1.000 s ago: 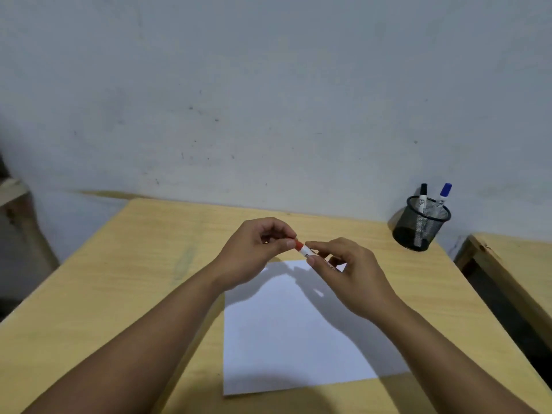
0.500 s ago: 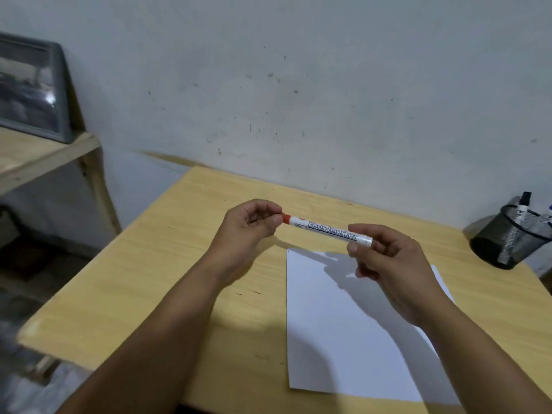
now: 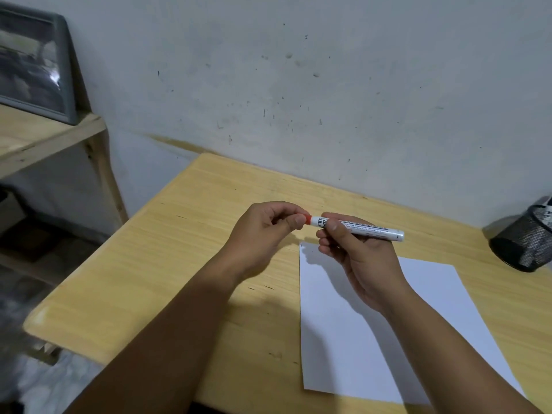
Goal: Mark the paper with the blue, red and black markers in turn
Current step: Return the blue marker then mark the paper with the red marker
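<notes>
A white-barrelled red marker lies level above the table, held at both ends. My right hand grips its barrel near the middle. My left hand pinches the red cap at the marker's left end; most of the cap is hidden by the fingers. Below the right hand a white sheet of paper lies flat on the wooden table. A tiny dark mark shows at the paper's top left corner. The blue and black markers are out of sight except for a white stub in the cup.
A black mesh pen cup stands at the table's far right edge, cut off by the frame. A wooden shelf with a grey framed picture stands to the left. A grey wall backs the table.
The view has swung left, bringing the shelf into sight and pushing the cup to the right edge. My right hand has slid along the barrel toward the cap.
</notes>
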